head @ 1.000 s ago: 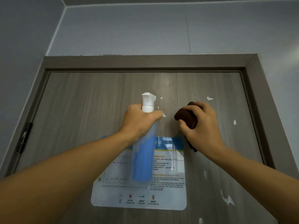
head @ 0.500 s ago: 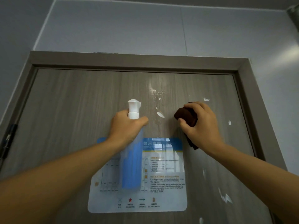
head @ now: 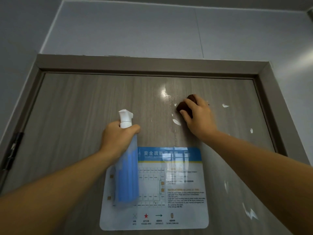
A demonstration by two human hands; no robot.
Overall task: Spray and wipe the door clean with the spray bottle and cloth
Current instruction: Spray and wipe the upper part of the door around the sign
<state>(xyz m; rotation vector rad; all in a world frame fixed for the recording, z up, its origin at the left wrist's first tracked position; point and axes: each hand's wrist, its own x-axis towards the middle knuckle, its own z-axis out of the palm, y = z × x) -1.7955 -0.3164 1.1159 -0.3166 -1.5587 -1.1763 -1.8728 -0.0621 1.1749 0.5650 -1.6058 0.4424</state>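
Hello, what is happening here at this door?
A person is cleaning the door. The left hand grips a spray bottle of blue liquid, nozzle up. The right hand presses a dark brown cloth on the panel beside a wet patch. White smears remain to the right.

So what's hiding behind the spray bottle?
Behind the spray bottle is the left part of the poster stuck on the door. Its floor plan shows faintly through the bottle's blue plastic, too blurred to read.
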